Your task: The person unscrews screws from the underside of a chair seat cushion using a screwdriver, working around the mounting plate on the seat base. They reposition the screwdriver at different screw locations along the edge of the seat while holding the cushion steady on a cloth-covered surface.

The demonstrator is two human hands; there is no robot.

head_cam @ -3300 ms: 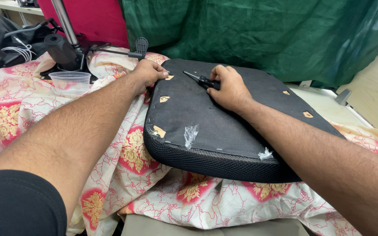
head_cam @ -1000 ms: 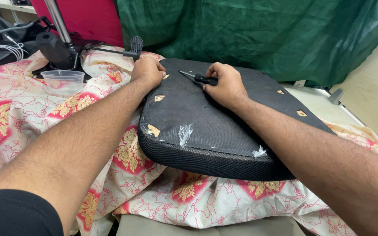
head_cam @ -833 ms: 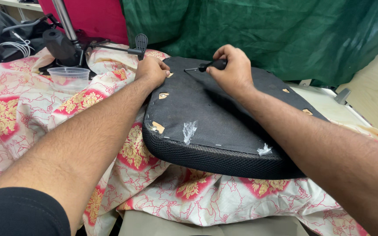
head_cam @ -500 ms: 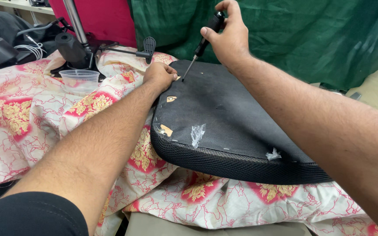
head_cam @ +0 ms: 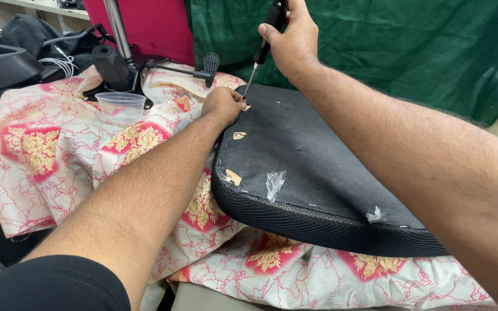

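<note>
Screwdriver tip meets the upturned seat cushion

Black seat cushion (head_cam: 318, 167) lies upside down on a desk draped with a white cloth (head_cam: 59, 144) printed in red and yellow flowers. Its flat fabric underside faces up, with a mesh edge running along the near side. Small tan holes mark the underside, and two scraps of clear plastic stick up from it near the front edge.

The right hand (head_cam: 292, 40) is raised above the far left corner of the cushion, clenched around the black handle of a screwdriver (head_cam: 262, 49). The tool stands steeply, leaning a little, its thin metal shaft pointing down so that the tip reaches the cushion's corner, right at the fingertips of the other hand.

The left hand (head_cam: 221, 106) rests on that same corner, fingers curled over the edge and pressing on the fabric just beside the screwdriver tip. It grasps nothing apart from the cushion's rim.

A clear plastic cup (head_cam: 121, 106) stands on the cloth to the left, well apart from both hands. Behind it sits a black chair mechanism (head_cam: 116, 63) with a metal column and a lever (head_cam: 210, 62). A green curtain (head_cam: 404, 52) hangs behind the cushion, and a red panel (head_cam: 157, 23) stands to its left.
</note>
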